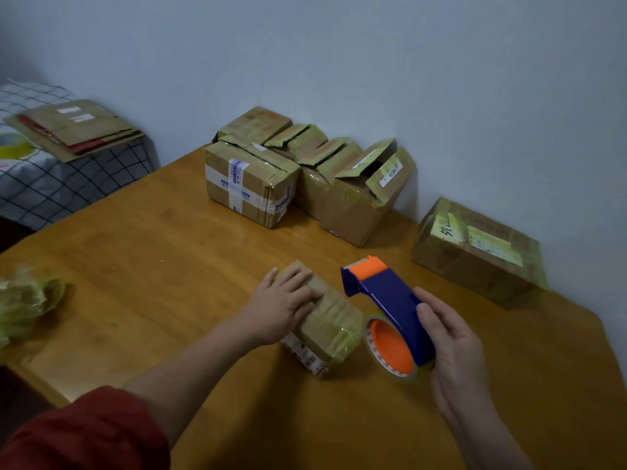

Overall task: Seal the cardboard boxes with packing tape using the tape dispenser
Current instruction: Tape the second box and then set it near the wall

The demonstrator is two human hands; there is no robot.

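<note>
A small cardboard box (330,329), wrapped in clear tape, lies on the wooden table (152,266) in front of me. My left hand (283,308) rests flat on its top with straight fingers. Just right of the box, my right hand (454,354) grips the blue and orange tape dispenser (383,293), whose orange roll hub (390,347) faces me. The dispenser's orange head points away from me and sits apart from the box.
Several cardboard boxes (251,184) stand against the wall at the back, one (366,188) with open flaps. Another box (478,252) lies at the far right. A crumpled wad of tape (23,300) sits at the left edge. Flattened cardboard (78,130) lies on a checked bed.
</note>
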